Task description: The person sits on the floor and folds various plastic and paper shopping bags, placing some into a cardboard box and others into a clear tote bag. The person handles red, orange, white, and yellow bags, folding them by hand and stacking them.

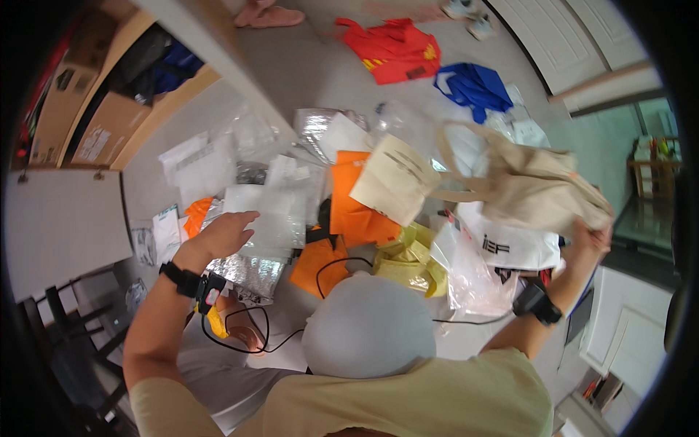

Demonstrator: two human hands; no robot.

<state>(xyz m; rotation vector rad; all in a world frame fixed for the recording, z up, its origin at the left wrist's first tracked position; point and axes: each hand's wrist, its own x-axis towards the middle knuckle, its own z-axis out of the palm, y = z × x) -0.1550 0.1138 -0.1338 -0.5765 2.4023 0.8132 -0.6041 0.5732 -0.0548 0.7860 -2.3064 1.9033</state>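
My right hand (591, 236) grips one end of a beige canvas tote bag (540, 188), raised at the right and slightly blurred. Its long handles hang toward the middle. Below it lies a white plastic bag (521, 246) with black lettering, next to a clear pinkish plastic bag (472, 273). My left hand (229, 234) is at the left with fingers extended, holding nothing visible. Beneath and beside it are translucent plastic bags (273, 210) and a silver foil bag (254, 273). Between the hands lie a cream cloth bag (396, 180) and an orange bag (352, 202).
A yellow bag (409, 262) lies near the grey cap (368, 328). Farther off are a red bag (396, 52) and a blue bag (475, 90). Open shelving with cardboard boxes (106, 128) stands at left, a black-framed chair (71, 338) below it. Black cables (267, 322) run from the wrist devices.
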